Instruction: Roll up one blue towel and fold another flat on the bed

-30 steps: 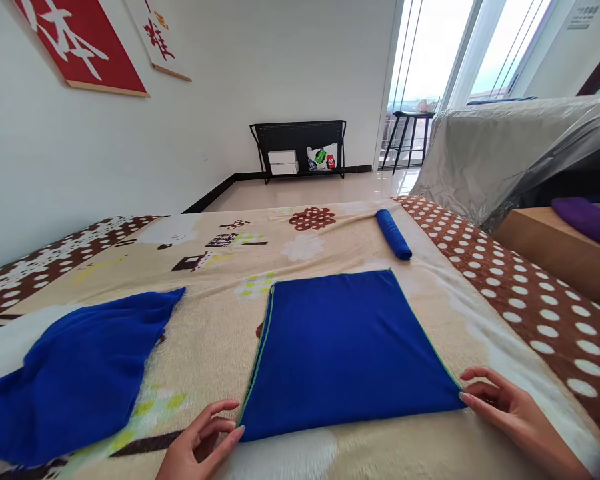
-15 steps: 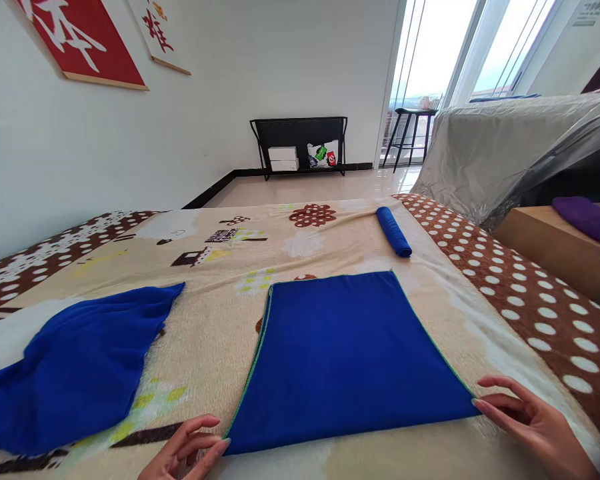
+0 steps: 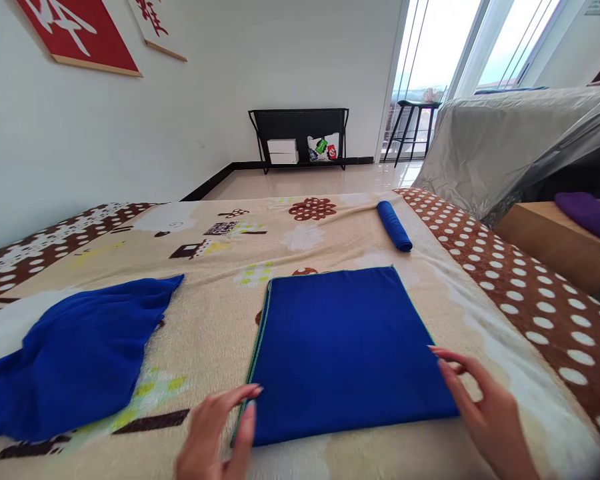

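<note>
A folded blue towel [image 3: 345, 347] lies flat on the patterned bed cover [image 3: 220, 320] in front of me. My left hand [image 3: 220, 433] rests at the towel's near left corner, fingers stretched along its left edge, holding nothing. My right hand [image 3: 480, 407] lies over the towel's right edge near the near right corner, fingers spread and slightly curled, touching the cloth. A rolled blue towel [image 3: 394, 226] lies further back on the right. A crumpled blue towel [image 3: 75, 353] lies loose at the left.
A brown polka-dot border [image 3: 520, 287] runs along the bed's right side. A wooden box [image 3: 555, 243] with purple cloth [image 3: 587, 213] stands at the right, beside plastic-covered furniture [image 3: 500, 147]. A black rack [image 3: 300, 137] and a stool [image 3: 414, 127] stand by the far wall.
Both hands have moved forward from the near corners onto the towel's side edges. The towel's near edge now lies a little further from me.
</note>
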A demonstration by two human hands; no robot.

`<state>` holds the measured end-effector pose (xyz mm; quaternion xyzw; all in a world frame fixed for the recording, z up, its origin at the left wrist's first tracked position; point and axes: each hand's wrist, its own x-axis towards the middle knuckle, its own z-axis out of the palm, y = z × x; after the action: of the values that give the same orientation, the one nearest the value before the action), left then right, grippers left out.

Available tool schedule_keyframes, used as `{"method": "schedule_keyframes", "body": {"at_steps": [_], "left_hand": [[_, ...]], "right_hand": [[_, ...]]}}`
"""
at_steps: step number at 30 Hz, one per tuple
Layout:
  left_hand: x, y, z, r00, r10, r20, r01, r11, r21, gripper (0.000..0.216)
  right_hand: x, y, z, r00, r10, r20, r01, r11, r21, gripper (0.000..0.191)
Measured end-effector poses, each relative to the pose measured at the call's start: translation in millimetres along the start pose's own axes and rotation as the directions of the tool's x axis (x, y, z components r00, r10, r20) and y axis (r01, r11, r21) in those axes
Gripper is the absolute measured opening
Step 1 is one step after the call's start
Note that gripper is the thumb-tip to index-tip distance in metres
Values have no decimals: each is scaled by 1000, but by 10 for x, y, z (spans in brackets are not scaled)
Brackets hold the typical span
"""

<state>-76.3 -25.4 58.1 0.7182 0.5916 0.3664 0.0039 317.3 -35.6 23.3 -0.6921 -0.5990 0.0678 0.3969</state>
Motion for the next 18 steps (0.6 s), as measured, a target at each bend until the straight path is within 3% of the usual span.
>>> {"method": "schedule_keyframes", "body": {"at_steps": [1, 3, 6, 8, 14, 18], "left_hand": [[81, 178, 168, 992, 117, 55, -118, 993, 21, 30], [181, 484, 549, 957, 226, 184, -249, 962, 112, 42], [145, 717, 1012, 923, 267, 277, -341, 901, 266, 51], [52, 740, 1152, 926, 242, 291, -337, 875, 346, 53], [-34, 664, 1088, 919, 231, 319, -356, 834, 422, 59], [-11, 432, 926, 923, 209, 324, -344, 823, 452, 65]], "right_hand": [[16, -239, 196, 990, -143, 12, 143, 989, 31, 31], [3, -629, 587, 933, -349, 86, 352, 936, -15, 33], [-100, -878, 978, 862, -466, 200, 498, 854, -153, 48], [-171, -871, 1058, 834, -477, 278, 537, 817, -209, 55], [-181, -772, 966, 815, -449, 367, 555, 785, -273, 59], [-147, -573, 846, 842, -412, 347, 523, 780, -342, 61]]}}
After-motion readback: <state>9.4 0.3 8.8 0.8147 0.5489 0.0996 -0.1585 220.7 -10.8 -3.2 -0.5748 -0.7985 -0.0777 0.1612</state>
